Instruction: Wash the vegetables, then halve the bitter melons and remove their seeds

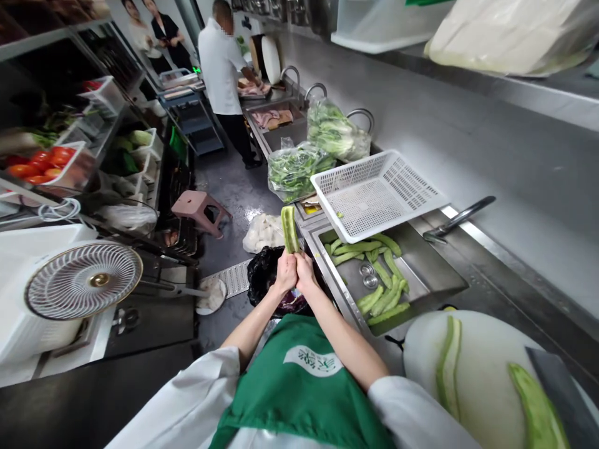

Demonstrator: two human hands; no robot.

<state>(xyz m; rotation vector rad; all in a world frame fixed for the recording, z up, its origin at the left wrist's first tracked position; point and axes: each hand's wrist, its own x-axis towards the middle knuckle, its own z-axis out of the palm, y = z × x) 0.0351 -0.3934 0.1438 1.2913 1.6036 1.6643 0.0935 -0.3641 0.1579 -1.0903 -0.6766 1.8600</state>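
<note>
Both my hands are together over a bin lined with a black bag point(262, 274). My left hand point(286, 272) is closed round the lower end of a split green gourd half point(289, 229), its pale, hollowed inner side showing. Pressed against it, my right hand point(305, 272) is closed at the same end; its fingertips are partly hidden. To the right, several long peeled gourd pieces point(384, 299) lie in a steel sink point(423, 274). More cut gourd point(449, 368) rests on a round white chopping board point(482, 349), beside a broad dark cleaver blade point(559, 380).
A white perforated basket point(374, 187) straddles the sink. Bagged leafy greens point(299, 165) stand behind it. On the left are a fan point(84, 280), a pink stool point(199, 209) and vegetable shelves point(100, 156). Another person point(222, 68) works at a far sink; two people point(163, 34) stand beyond.
</note>
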